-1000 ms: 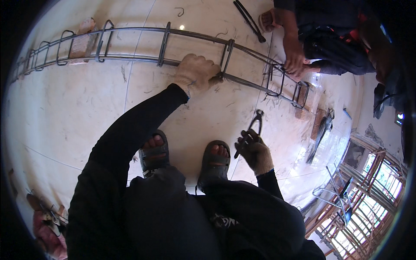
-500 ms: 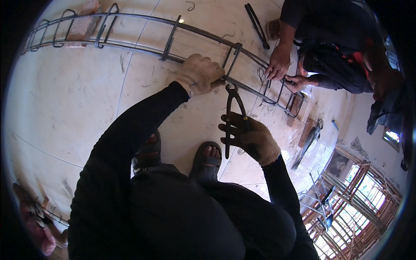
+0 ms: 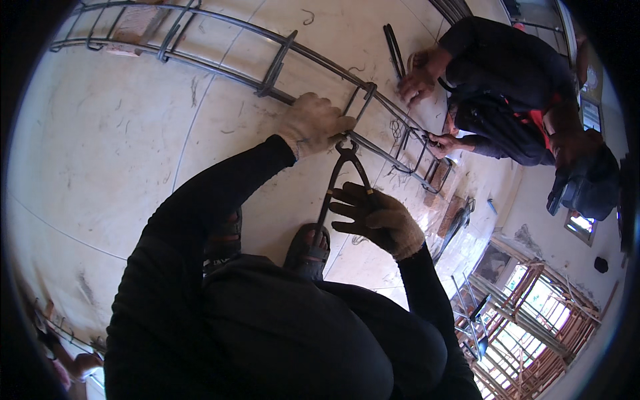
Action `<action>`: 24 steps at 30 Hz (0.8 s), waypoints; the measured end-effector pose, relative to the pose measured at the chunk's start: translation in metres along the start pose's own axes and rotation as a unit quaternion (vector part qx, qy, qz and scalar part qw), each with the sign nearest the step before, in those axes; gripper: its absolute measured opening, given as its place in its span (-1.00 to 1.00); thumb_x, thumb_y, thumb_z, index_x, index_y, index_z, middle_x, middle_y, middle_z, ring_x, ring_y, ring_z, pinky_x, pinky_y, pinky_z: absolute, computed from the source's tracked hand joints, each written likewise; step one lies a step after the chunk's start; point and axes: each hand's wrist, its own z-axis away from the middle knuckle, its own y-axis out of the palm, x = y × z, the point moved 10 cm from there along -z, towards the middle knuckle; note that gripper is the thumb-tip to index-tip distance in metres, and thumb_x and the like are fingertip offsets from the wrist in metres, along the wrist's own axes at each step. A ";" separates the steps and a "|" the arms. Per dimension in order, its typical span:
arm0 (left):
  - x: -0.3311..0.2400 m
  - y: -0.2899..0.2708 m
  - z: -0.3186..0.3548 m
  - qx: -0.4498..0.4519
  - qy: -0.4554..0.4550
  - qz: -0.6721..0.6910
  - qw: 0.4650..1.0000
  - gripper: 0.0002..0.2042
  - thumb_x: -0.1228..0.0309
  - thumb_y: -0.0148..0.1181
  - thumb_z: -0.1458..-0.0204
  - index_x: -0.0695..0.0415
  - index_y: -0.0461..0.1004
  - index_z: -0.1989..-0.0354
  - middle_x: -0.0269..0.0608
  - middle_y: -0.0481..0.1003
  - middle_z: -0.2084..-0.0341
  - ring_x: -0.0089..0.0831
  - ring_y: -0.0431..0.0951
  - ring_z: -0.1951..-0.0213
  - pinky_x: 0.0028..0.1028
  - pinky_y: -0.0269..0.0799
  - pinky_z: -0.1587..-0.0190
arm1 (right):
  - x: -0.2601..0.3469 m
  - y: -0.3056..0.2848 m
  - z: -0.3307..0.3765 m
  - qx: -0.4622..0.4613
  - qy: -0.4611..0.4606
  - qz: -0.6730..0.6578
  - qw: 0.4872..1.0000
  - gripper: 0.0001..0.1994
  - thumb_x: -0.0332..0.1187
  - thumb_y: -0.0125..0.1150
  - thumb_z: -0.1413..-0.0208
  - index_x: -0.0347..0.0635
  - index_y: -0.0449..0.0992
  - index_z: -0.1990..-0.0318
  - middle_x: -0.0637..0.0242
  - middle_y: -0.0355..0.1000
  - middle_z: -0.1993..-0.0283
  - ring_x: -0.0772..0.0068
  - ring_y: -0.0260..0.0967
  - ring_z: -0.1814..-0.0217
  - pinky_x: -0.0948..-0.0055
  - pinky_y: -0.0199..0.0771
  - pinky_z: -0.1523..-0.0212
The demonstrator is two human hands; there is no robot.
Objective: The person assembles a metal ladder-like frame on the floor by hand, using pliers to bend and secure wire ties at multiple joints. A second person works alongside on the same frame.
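A long rebar cage (image 3: 277, 61), made of dark bars with square stirrups, runs across the upper part of the head view. My left hand (image 3: 310, 127), in a pale work glove, is closed on its near bar beside a stirrup. In my right hand (image 3: 387, 223), also gloved, is a pair of black pincers (image 3: 347, 153). Their jaws point up at the near bar, just by my left fingertips, and the handles stand apart. My right fingers curl round the right handle. Whether the jaws grip any wire is too small to tell.
At the right a co-worker (image 3: 510, 73) crouches, one hand (image 3: 445, 145) at the cage's end. A long black-handled tool (image 3: 395, 52) lies beyond the cage. A brick (image 3: 137, 25) props the left end. Wire scraps dot the tiles. Wooden poles (image 3: 533, 320) stand lower right.
The pincers have tilted and their left handle has swung down toward my foot. The co-worker's one hand has lifted off the cage toward the black-handled tool. The whole view has shifted somewhat.
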 end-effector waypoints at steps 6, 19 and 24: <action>-0.003 0.015 -0.008 0.081 -0.001 -0.014 0.997 -0.74 0.09 0.33 -0.26 -0.27 0.66 -0.08 -0.29 0.71 0.24 -0.23 0.75 0.09 -0.19 0.53 0.01 | -0.019 -0.037 -0.024 -0.068 -0.088 0.057 0.992 -0.43 -0.68 0.16 0.03 -0.30 0.53 -0.24 -0.13 0.21 -0.68 -0.18 0.18 -0.71 -0.25 0.19 -0.67; -0.002 0.004 0.001 -0.021 0.021 -0.010 0.999 -0.75 0.11 0.36 -0.23 -0.20 0.66 -0.03 -0.30 0.67 0.32 -0.17 0.72 0.15 -0.09 0.52 0.03 | -0.043 -0.018 -0.080 -0.036 -0.148 0.028 0.988 -0.63 -0.64 0.09 0.11 -0.21 0.54 0.08 0.03 0.32 -0.57 -0.15 0.19 -0.70 -0.33 0.21 -0.66; -0.003 0.005 -0.005 0.058 0.000 0.014 0.998 -0.75 0.13 0.35 -0.25 -0.20 0.66 -0.05 -0.30 0.70 0.25 -0.18 0.73 0.09 -0.11 0.53 -0.02 | -0.041 -0.021 -0.063 -0.006 -0.102 0.010 0.995 -0.50 -0.62 0.13 -0.06 -0.31 0.58 -0.22 0.03 0.46 -0.45 -0.17 0.28 -0.64 -0.41 0.27 -0.61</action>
